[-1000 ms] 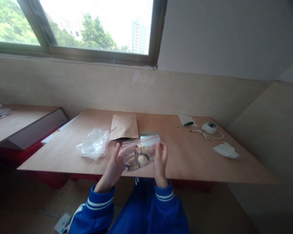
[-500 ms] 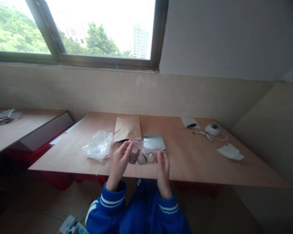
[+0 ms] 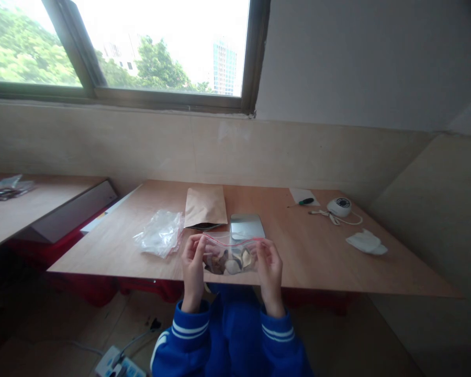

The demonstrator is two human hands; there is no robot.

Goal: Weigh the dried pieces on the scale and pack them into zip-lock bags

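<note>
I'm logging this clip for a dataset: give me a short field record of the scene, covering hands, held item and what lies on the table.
left hand: grips the left end of the zip bag
right hand: grips the right end of the zip bag
zip bag: clear, red strip along the top, held at the table's near edge; light and dark pieces inside, kind unclear
table: wooden
behind the bag: metal tray, brown pouch
left of it: crumpled plastic
far right: screwdriver, round white device with cord, white cloth
</note>
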